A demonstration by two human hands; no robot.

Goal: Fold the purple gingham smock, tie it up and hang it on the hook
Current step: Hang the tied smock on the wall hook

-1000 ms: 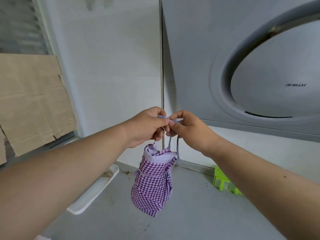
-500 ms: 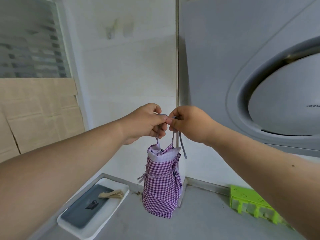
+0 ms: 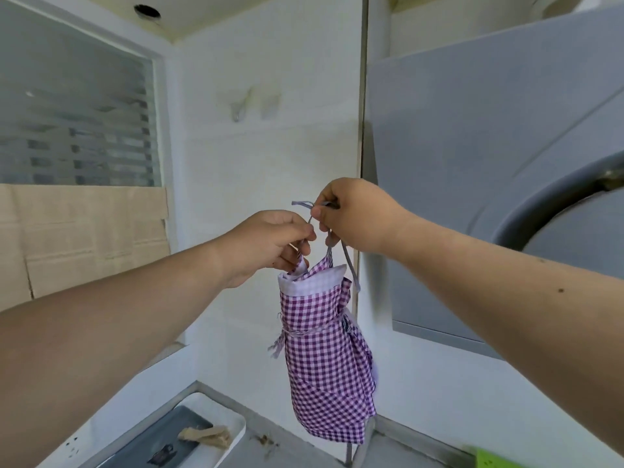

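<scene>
Hanging below both hands point(image 3: 314, 231), the smock point(image 3: 326, 359) dangles by its pinched strap point(image 3: 302, 205).

Two bare forearms reach into view, with no sleeves, watch, bracelet or rings on them. The left hand point(image 3: 266, 246) and the right hand point(image 3: 358, 214) wear no gloves. The right forearm carries a small dark mole well back from the hand, toward the elbow, and a fainter speck nearer the wrist. The fingernails that show are short and unpainted.
</scene>
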